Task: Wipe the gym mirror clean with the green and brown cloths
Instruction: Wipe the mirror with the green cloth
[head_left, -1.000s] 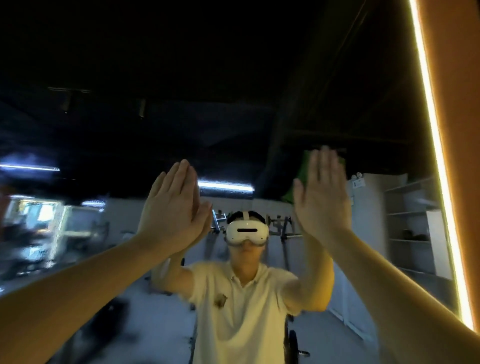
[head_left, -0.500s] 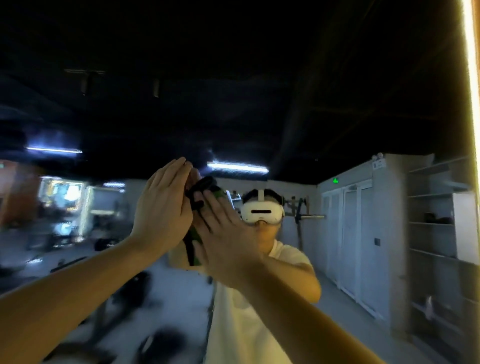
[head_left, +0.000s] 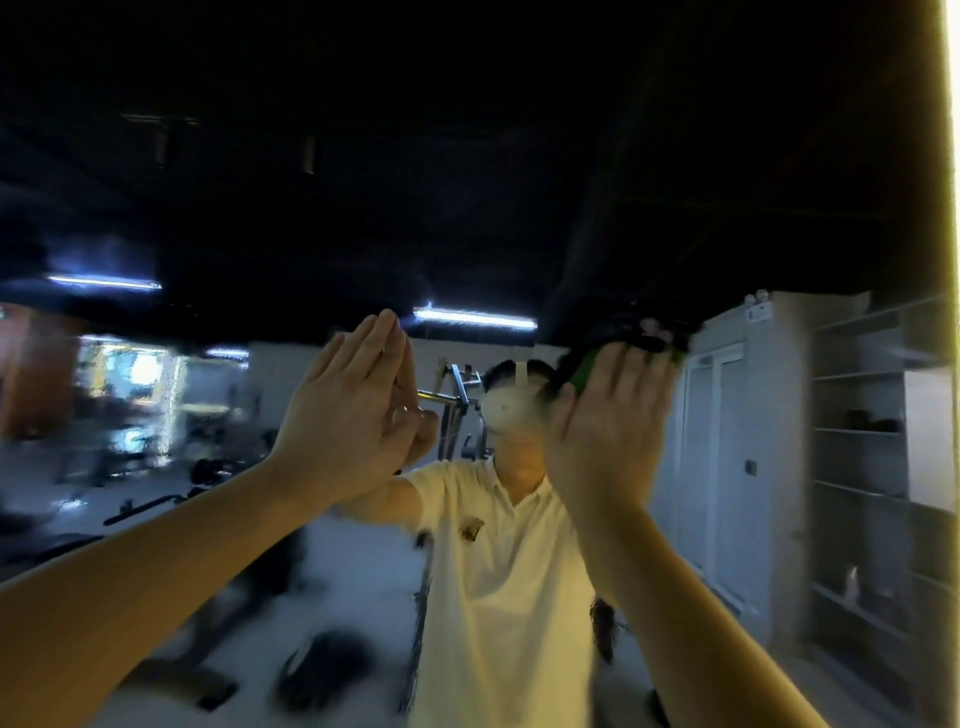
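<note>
Wiping was the step in hand, with both palms up against the gym mirror (head_left: 467, 182). The right hand (head_left: 608, 431) lay flat, fingers straight and close together, pressing the green cloth (head_left: 583, 370) to the glass right of centre. Only a green sliver showed by the thumb, just beside the reflected headset (head_left: 511, 410). The left hand (head_left: 345, 415) was flat too, fingers straight and grasping nothing visible, touching the glass left of centre and meeting its own reflection.

The next move probably called for a broad sweep under even palm pressure. Neither hand pinched a cloth, so the cloth could slide out from under the palm.

The brown cloth could not be found; if it was there, the left palm covered it. A dark blurred mass (head_left: 631, 332) above the right fingertips might have been cloth or only reflection. The glass was too dim and smeared by motion to judge streaks. The lit strip (head_left: 948, 208) on the far right was cut by the frame, and the mirror's lower part lay out of view.
</note>
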